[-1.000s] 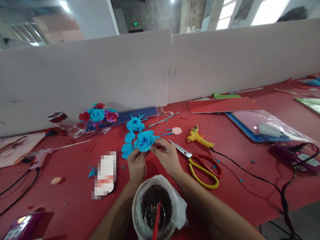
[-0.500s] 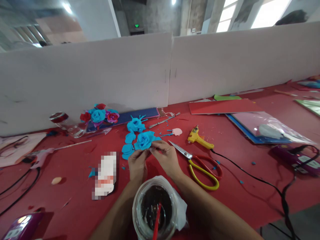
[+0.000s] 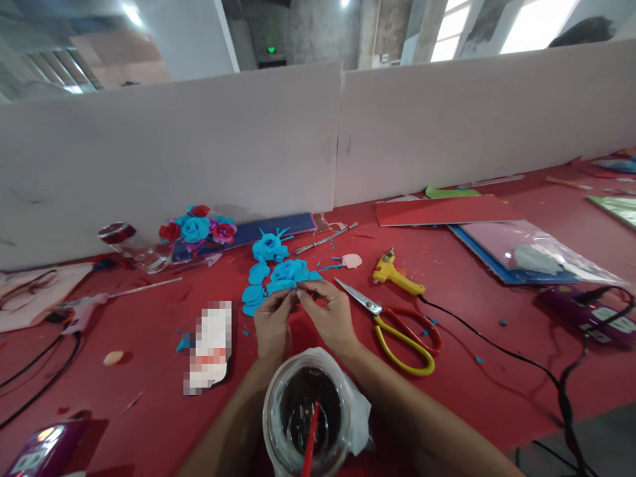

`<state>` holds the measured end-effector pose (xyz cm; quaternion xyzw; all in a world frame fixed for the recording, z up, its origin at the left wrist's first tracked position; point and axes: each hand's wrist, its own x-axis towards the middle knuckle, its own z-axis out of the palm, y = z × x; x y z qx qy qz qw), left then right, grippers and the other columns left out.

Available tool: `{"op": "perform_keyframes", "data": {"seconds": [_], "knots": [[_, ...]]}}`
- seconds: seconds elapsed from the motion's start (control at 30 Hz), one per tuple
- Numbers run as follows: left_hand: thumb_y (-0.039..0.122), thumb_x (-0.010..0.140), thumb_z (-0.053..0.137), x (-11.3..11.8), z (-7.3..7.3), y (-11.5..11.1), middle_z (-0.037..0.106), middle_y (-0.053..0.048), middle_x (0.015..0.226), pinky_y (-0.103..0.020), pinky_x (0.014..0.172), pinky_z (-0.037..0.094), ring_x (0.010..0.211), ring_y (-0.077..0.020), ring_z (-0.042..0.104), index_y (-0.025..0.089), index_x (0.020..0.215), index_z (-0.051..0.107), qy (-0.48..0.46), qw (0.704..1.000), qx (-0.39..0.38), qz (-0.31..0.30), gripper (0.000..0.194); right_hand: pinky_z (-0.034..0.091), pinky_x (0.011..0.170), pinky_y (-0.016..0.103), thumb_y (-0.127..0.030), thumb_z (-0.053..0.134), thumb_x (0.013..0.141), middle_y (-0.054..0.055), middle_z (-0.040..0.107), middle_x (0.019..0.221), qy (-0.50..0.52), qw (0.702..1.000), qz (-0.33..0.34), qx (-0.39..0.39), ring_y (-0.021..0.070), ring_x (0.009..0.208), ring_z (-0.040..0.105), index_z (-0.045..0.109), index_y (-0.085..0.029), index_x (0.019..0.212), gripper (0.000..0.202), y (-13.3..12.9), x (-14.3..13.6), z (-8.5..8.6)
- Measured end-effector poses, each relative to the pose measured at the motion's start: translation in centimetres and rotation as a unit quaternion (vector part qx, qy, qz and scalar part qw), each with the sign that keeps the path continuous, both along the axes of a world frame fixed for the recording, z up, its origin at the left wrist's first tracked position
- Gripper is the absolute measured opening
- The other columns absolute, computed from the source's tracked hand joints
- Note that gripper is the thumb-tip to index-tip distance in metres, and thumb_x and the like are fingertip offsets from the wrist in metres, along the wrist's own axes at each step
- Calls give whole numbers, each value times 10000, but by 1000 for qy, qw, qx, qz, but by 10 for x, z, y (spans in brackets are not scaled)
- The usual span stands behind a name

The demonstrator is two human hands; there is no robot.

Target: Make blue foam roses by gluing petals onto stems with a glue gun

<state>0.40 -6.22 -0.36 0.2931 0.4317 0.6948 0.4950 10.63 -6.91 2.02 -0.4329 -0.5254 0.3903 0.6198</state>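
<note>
A blue craft flower [image 3: 289, 272] with layered petals is held just beyond my fingertips, its face tilted away from me. My left hand [image 3: 273, 321] pinches its near edge from the left. The fingers of my right hand [image 3: 328, 311] are closed on the same edge, thumbs almost meeting. Exactly what lies between the fingertips is hidden. Left of the flower are loose blue petals [image 3: 254, 299] on the red table [image 3: 163, 424]. Behind it sits another blue flower piece [image 3: 269, 247] with thin strips sticking up.
Scissors [image 3: 405, 341] with red and yellow handles and a yellow glue gun [image 3: 397, 275] lie to the right. Close to me stands a cup [image 3: 271, 424] with a dark drink and red straw. A colourful flower bunch [image 3: 195, 229] is at back left, before a white partition [image 3: 199, 146].
The blue flower has tipped from facing me to a flatter, edge-on angle, with both hands pinching closer together at its near edge. Everything else on the table stays put.
</note>
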Motion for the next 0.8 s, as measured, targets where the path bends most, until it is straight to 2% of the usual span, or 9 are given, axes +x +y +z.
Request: {"op": "perform_keyframes", "data": {"seconds": [0.1, 0.2, 0.33, 0.5, 0.57, 0.7, 0.8], "knots": [[286, 613, 822, 0, -1, 1, 707, -12, 674, -195, 581, 475, 596, -95, 621, 155, 744, 732, -6, 1000, -5, -26, 205, 532, 743, 307, -262, 641, 783, 41, 734, 842, 68, 996, 20, -53, 179, 762, 666, 745, -198, 876, 153, 5, 1, -5], [285, 612, 822, 1, -1, 1, 695, -11, 655, -209, 578, 475, 580, -101, 617, 148, 746, 722, -14, 999, -13, -37, 216, 524, 746, 305, -278, 660, 764, 36, 733, 830, 94, 993, 21, -69, 177, 760, 659, 736, -188, 858, 150, 8, 3, -9], [286, 601, 824, 1, 0, 1, 685, -7, 636, -215, 572, 469, 566, -99, 608, 147, 727, 711, -19, 999, -17, -42, 219, 511, 727, 297, -268, 652, 757, 33, 725, 805, 70, 995, 4, -67, 169, 729, 643, 722, -180, 832, 136, 9, 6, -6], [306, 610, 814, 0, -1, 0, 694, -10, 652, -219, 587, 472, 581, -99, 604, 147, 731, 717, 7, 999, -20, -36, 222, 495, 723, 281, -235, 645, 758, 22, 707, 783, -11, 999, -43, -22, 160, 728, 627, 708, -185, 795, 88, 2, 7, 3], [318, 613, 809, 1, -1, -1, 701, -12, 667, -226, 600, 481, 591, -102, 602, 144, 736, 726, 35, 999, -15, -22, 229, 501, 728, 284, -246, 639, 771, 27, 710, 794, -14, 999, -30, -20, 164, 737, 636, 711, -186, 811, 102, 1, 4, 2], [338, 626, 796, 2, -3, -1, 706, -16, 682, -248, 626, 503, 595, -110, 602, 143, 750, 738, 70, 997, -16, -25, 238, 516, 687, 285, -295, 612, 806, 28, 708, 780, 45, 998, 10, -47, 165, 706, 644, 698, -181, 829, 144, 2, 1, -2], [338, 656, 773, 0, -4, -2, 705, -17, 687, -256, 642, 508, 615, -119, 608, 145, 773, 743, 99, 995, -12, -28, 228, 508, 669, 277, -298, 640, 791, 18, 694, 743, 39, 999, 6, -38, 161, 686, 641, 674, -178, 786, 125, 2, 1, -1]]}}
